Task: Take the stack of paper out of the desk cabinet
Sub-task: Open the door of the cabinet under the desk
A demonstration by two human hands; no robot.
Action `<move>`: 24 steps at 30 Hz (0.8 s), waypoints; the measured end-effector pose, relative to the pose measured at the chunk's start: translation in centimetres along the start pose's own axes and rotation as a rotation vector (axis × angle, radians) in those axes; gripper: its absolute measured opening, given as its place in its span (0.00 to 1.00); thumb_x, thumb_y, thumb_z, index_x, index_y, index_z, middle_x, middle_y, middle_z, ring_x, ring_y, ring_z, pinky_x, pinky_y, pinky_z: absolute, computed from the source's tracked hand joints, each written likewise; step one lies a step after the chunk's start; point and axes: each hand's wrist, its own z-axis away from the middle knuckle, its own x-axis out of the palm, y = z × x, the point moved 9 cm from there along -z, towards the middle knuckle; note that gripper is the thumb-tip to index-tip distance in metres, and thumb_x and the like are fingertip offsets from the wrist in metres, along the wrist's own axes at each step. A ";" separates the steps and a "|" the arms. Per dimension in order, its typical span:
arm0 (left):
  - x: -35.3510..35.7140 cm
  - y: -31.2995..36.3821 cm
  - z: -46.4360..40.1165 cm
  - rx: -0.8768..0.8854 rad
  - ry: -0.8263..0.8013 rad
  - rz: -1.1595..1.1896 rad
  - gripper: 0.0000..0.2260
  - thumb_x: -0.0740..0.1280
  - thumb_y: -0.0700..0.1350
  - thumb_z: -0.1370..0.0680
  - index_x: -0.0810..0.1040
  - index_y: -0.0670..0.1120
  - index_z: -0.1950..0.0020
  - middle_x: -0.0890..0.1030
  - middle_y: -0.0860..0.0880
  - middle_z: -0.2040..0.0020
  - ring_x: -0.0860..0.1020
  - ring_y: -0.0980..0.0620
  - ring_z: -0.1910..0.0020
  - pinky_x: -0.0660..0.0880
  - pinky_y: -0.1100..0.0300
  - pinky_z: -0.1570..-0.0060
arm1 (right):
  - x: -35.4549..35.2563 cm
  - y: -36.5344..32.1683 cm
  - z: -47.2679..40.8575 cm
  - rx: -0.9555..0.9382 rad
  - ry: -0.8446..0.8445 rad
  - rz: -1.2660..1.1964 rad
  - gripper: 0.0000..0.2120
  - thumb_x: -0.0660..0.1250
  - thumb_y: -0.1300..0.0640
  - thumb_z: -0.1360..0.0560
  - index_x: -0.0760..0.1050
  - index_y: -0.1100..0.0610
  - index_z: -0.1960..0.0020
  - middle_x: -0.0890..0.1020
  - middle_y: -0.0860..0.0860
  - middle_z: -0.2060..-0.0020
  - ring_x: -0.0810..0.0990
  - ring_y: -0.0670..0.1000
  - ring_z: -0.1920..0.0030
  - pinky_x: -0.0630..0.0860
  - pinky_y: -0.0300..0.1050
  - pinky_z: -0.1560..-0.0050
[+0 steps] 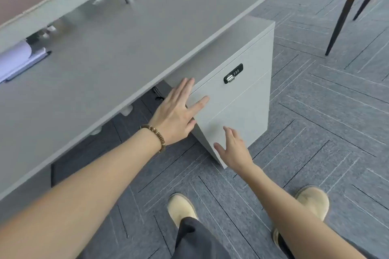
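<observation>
A light grey desk cabinet [242, 99] stands on the floor under the right end of the grey desk [109, 48]. Its drawers are shut, and a black combination lock [233, 73] sits on the top drawer front. My left hand [179, 111], with a beaded bracelet at the wrist, lies flat with fingers spread at the cabinet's left front edge. My right hand [233, 147] is open, fingertips against the lower drawer front near the bottom corner. No stack of paper from the cabinet is visible.
A clipboard with white sheets [19, 61] lies at the desk's left edge. A brown chair with dark legs [345, 6] stands at the upper right. Grey patterned carpet covers the floor. My two tan shoes [183, 208] stand in front of the cabinet.
</observation>
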 end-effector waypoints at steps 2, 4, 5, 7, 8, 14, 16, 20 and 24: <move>0.9 -0.5 -0.8 0.007 0.013 -0.040 0.32 0.71 0.49 0.25 0.65 0.51 0.23 0.55 0.31 0.21 0.55 0.33 0.21 0.58 0.39 0.24 | 1.1 0.7 -1.0 0.018 0.031 -0.034 0.34 0.63 0.49 0.20 0.54 0.61 0.21 0.62 0.58 0.23 0.68 0.62 0.27 0.69 0.54 0.33; 1.7 -0.7 -1.4 0.016 0.035 -0.077 0.34 0.73 0.51 0.26 0.65 0.50 0.23 0.55 0.31 0.21 0.55 0.32 0.21 0.56 0.38 0.24 | 2.7 1.3 -1.7 0.025 0.041 -0.073 0.37 0.65 0.48 0.21 0.52 0.61 0.20 0.60 0.59 0.22 0.64 0.61 0.24 0.67 0.54 0.30; 2.0 -1.0 -1.7 0.019 0.051 -0.093 0.35 0.74 0.52 0.27 0.64 0.50 0.23 0.55 0.32 0.21 0.54 0.32 0.21 0.55 0.37 0.24 | 3.3 1.5 -2.2 0.028 0.064 -0.100 0.38 0.66 0.48 0.21 0.51 0.61 0.20 0.59 0.59 0.22 0.63 0.60 0.23 0.66 0.54 0.29; 2.8 -1.4 -2.2 0.022 0.068 -0.132 0.38 0.75 0.54 0.28 0.64 0.51 0.22 0.56 0.34 0.21 0.55 0.33 0.22 0.54 0.36 0.24 | 4.2 1.8 -3.0 0.037 0.121 -0.152 0.41 0.67 0.47 0.22 0.49 0.59 0.19 0.57 0.59 0.21 0.60 0.60 0.22 0.67 0.54 0.29; 2.9 -1.5 -2.4 0.022 0.090 -0.141 0.38 0.75 0.55 0.29 0.64 0.51 0.22 0.57 0.34 0.21 0.56 0.33 0.22 0.55 0.36 0.24 | 4.5 1.9 -3.4 0.042 0.153 -0.182 0.43 0.68 0.47 0.23 0.47 0.59 0.19 0.56 0.59 0.21 0.59 0.60 0.21 0.67 0.55 0.29; 3.4 -1.9 -2.6 0.017 0.177 -0.151 0.42 0.79 0.56 0.34 0.66 0.52 0.23 0.62 0.36 0.22 0.61 0.35 0.23 0.58 0.39 0.24 | 5.7 2.2 -5.3 0.095 0.316 -0.293 0.53 0.72 0.42 0.28 0.41 0.56 0.20 0.50 0.63 0.21 0.54 0.62 0.20 0.66 0.61 0.27; 3.2 -1.9 -2.6 0.020 0.199 -0.144 0.43 0.79 0.56 0.35 0.66 0.52 0.23 0.63 0.37 0.23 0.61 0.36 0.23 0.58 0.40 0.24 | 5.6 2.2 -6.0 0.093 0.340 -0.306 0.57 0.73 0.39 0.31 0.38 0.55 0.20 0.47 0.64 0.21 0.49 0.62 0.20 0.61 0.61 0.24; 3.1 -1.7 -2.5 0.013 0.202 -0.146 0.43 0.79 0.56 0.35 0.66 0.52 0.23 0.64 0.37 0.23 0.62 0.36 0.23 0.59 0.41 0.24 | 5.1 1.8 -6.7 0.097 0.388 -0.291 0.60 0.76 0.39 0.34 0.38 0.56 0.20 0.45 0.64 0.21 0.46 0.61 0.19 0.55 0.58 0.21; 3.1 -1.6 -2.4 0.004 0.199 -0.142 0.42 0.79 0.56 0.35 0.66 0.52 0.23 0.63 0.37 0.22 0.62 0.36 0.24 0.60 0.39 0.25 | 4.7 2.3 -6.7 0.130 0.374 -0.246 0.62 0.78 0.44 0.38 0.39 0.54 0.20 0.46 0.58 0.20 0.47 0.57 0.19 0.54 0.54 0.21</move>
